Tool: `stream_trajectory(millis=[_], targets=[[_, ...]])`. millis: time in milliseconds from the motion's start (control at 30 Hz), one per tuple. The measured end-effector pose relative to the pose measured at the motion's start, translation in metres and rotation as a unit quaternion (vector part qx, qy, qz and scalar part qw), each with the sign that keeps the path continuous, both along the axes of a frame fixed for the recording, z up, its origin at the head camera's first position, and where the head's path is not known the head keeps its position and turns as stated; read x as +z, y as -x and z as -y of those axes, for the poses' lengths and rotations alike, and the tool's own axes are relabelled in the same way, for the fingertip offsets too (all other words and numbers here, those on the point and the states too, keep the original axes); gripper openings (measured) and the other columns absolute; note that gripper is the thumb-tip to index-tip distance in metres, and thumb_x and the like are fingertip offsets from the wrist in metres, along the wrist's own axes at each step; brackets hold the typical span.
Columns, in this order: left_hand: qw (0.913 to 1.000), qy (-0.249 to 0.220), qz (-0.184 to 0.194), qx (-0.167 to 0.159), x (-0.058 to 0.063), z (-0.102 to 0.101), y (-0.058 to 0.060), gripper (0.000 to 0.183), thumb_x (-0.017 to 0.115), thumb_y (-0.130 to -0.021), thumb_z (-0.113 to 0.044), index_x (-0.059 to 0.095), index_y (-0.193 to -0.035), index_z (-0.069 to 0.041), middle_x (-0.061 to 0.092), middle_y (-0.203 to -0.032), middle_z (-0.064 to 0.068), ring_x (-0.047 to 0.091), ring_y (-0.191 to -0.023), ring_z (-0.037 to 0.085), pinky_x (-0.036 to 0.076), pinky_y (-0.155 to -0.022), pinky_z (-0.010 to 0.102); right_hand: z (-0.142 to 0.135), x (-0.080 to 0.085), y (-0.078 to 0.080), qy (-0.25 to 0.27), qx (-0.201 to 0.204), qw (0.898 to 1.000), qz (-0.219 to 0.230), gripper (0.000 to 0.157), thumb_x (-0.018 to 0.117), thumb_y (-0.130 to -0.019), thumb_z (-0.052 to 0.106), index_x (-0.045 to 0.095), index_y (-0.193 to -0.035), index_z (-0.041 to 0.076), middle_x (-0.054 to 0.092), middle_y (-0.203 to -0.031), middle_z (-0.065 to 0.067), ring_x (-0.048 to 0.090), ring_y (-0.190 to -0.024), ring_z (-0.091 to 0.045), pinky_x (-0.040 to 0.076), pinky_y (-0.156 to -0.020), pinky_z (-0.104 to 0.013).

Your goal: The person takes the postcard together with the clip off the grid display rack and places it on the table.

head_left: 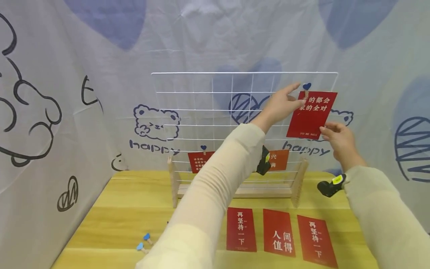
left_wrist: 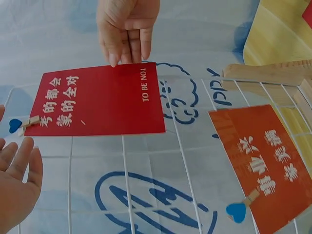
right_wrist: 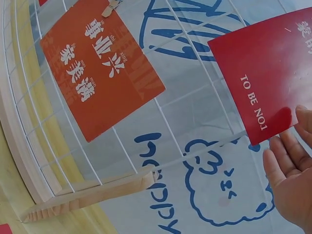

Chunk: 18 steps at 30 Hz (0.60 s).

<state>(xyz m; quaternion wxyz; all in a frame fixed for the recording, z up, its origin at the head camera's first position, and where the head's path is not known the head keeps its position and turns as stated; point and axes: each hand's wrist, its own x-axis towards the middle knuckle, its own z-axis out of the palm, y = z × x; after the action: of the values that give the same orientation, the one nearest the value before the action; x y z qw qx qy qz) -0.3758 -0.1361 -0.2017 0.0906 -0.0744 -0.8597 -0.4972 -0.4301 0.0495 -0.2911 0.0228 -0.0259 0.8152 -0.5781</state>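
Observation:
A red card (head_left: 312,116) with white characters hangs at the upper right of the white wire grid (head_left: 242,92). A wooden clothespin with a blue heart (head_left: 307,86) clips its top edge. My left hand (head_left: 280,106) is beside this clothespin, index finger stretched out and fingers spread apart. In the left wrist view the clothespin (left_wrist: 30,122) shows uncovered between the left fingers. My right hand (head_left: 340,142) pinches the card's lower right corner between thumb and fingers. The right wrist view shows the thumb on the card's printed face, near "TO BE NO.1".
Lower on the grid hang an orange card (left_wrist: 263,165) and another red card (head_left: 198,160), partly behind my left sleeve. Three red cards, among them a middle card (head_left: 279,231), lie on the yellow wooden table (head_left: 111,201). Blue heart clothespins (head_left: 140,246) lie at left. A wooden base (head_left: 262,192) supports the grid.

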Motion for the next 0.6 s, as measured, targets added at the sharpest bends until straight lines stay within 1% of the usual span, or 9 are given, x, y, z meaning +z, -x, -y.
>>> stream_trajectory(millis=[33, 133, 167, 233, 300, 367, 467, 533, 600], targets=[[1.0000, 0.001, 0.002, -0.002, 0.000, -0.001, 0.001, 0.060, 0.059, -0.089, -0.024, 0.032, -0.142, -0.028, 0.054, -0.128, -0.001, 0.056, -0.107, 0.011, 0.048, -0.084, 0.023, -0.001, -0.001, 0.000, 0.004, 0.001, 1.000, -0.003, 0.056, 0.051, -0.090, 0.040, 0.038, -0.137, 0.012, 0.049, -0.126, -0.005, 0.049, -0.114, -0.021, 0.034, -0.105, -0.042], [0.9999, 0.008, 0.003, -0.006, 0.001, -0.004, 0.003, 0.063, 0.059, -0.089, -0.025, 0.028, -0.144, -0.026, 0.051, -0.132, -0.002, 0.056, -0.109, 0.011, 0.048, -0.085, 0.022, -0.005, -0.002, 0.001, 0.023, 0.013, 0.999, -0.023, 0.029, 0.054, -0.090, 0.034, 0.052, -0.115, 0.019, 0.051, -0.099, 0.010, 0.053, -0.092, -0.005, 0.044, -0.093, -0.024], [0.9999, 0.009, 0.005, -0.004, 0.001, -0.005, 0.005, 0.063, 0.059, -0.089, -0.025, 0.027, -0.144, -0.027, 0.051, -0.132, -0.002, 0.056, -0.109, 0.011, 0.048, -0.086, 0.022, -0.006, -0.003, 0.002, 0.033, 0.019, 0.999, -0.031, 0.021, 0.055, -0.090, 0.031, 0.053, -0.107, 0.019, 0.049, -0.093, 0.015, 0.051, -0.085, 0.000, 0.046, -0.087, -0.018], [0.9999, 0.007, 0.013, 0.005, 0.001, -0.008, 0.007, 0.064, 0.059, -0.089, -0.027, 0.026, -0.144, -0.029, 0.051, -0.132, -0.003, 0.055, -0.111, 0.009, 0.047, -0.088, 0.022, -0.009, -0.003, 0.003, 0.053, 0.035, 0.997, -0.045, 0.010, 0.057, -0.089, 0.028, 0.052, -0.094, 0.021, 0.049, -0.086, 0.016, 0.051, -0.077, 0.003, 0.047, -0.073, -0.010], [0.9998, 0.007, 0.017, 0.013, 0.001, -0.010, 0.009, 0.065, 0.059, -0.089, -0.029, 0.024, -0.144, -0.030, 0.051, -0.132, -0.003, 0.054, -0.111, 0.009, 0.046, -0.089, 0.022, -0.011, -0.004, 0.004, 0.077, 0.054, 0.994, -0.058, 0.010, 0.058, -0.088, 0.024, 0.052, -0.090, 0.016, 0.050, -0.081, 0.015, 0.053, -0.072, 0.004, 0.046, -0.063, -0.007], [0.9997, 0.007, 0.016, 0.017, 0.002, -0.013, 0.011, 0.066, 0.059, -0.089, -0.029, 0.023, -0.145, -0.029, 0.050, -0.133, -0.004, 0.054, -0.112, 0.009, 0.046, -0.090, 0.022, -0.013, -0.005, 0.006, 0.125, 0.076, 0.987, -0.062, 0.009, 0.060, -0.087, 0.019, 0.053, -0.088, 0.012, 0.053, -0.078, 0.012, 0.055, -0.069, 0.001, 0.047, -0.061, -0.009], [0.9995, 0.020, 0.012, 0.021, 0.003, -0.016, 0.014, 0.067, 0.059, -0.089, -0.029, 0.023, -0.145, -0.026, 0.045, -0.137, -0.005, 0.050, -0.117, 0.009, 0.044, -0.093, 0.023, -0.015, -0.006, 0.009, 0.187, 0.104, 0.975, -0.062, 0.008, 0.062, -0.085, 0.013, 0.054, -0.083, 0.011, 0.055, -0.073, 0.010, 0.058, -0.065, -0.001, 0.049, -0.059, -0.012], [0.9992, 0.032, 0.012, 0.023, 0.004, -0.018, 0.016, 0.067, 0.059, -0.089, -0.030, 0.022, -0.145, -0.025, 0.042, -0.140, -0.007, 0.046, -0.121, 0.008, 0.042, -0.096, 0.024, -0.016, -0.007, 0.011, 0.206, 0.114, 0.970, -0.059, 0.009, 0.063, -0.084, 0.012, 0.055, -0.081, 0.012, 0.056, -0.072, 0.009, 0.058, -0.064, -0.002, 0.050, -0.059, -0.013], [0.9989, 0.038, 0.013, 0.025, 0.005, -0.020, 0.018, 0.067, 0.058, -0.089, -0.032, 0.023, -0.145, -0.025, 0.038, -0.142, -0.009, 0.042, -0.124, 0.007, 0.040, -0.099, 0.027, -0.017, -0.006, 0.013, 0.203, 0.117, 0.970, -0.064, 0.009, 0.064, -0.083, 0.013, 0.055, -0.081, 0.012, 0.056, -0.073, 0.009, 0.059, -0.065, -0.002, 0.049, -0.059, -0.013]])
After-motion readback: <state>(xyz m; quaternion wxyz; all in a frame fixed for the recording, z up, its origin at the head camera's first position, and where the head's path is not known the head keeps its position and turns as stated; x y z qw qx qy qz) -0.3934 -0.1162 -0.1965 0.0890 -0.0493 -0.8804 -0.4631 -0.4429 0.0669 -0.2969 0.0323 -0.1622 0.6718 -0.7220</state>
